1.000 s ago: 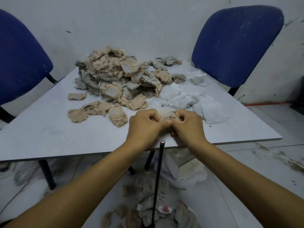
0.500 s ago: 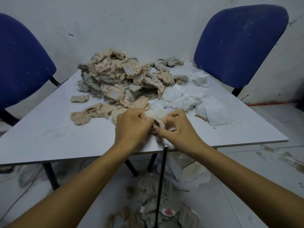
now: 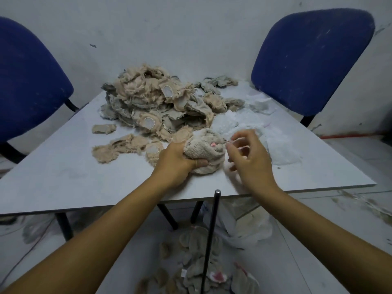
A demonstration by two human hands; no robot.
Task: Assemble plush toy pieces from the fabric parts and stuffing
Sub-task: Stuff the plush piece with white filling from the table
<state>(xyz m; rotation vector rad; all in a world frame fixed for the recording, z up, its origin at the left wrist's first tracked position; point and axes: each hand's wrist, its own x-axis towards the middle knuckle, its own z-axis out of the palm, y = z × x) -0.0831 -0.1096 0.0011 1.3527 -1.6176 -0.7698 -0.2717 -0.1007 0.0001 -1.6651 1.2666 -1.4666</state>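
Left hand (image 3: 176,160) grasps plush (image 3: 204,151) near tabletop (image 3: 63,172) front edge; right hand (image 3: 249,158) released beside it; fabric heap (image 3: 157,107) behind, stuffing (image 3: 254,126) right; front-left corner bare.

The left hand (image 3: 174,161) covers the plush piece's (image 3: 204,151) near side; the right hand's (image 3: 249,158) fingertips look motion-blurred

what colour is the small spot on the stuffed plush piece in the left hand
Pink, on the beige fuzzy plush piece gripped by the left hand; head view.
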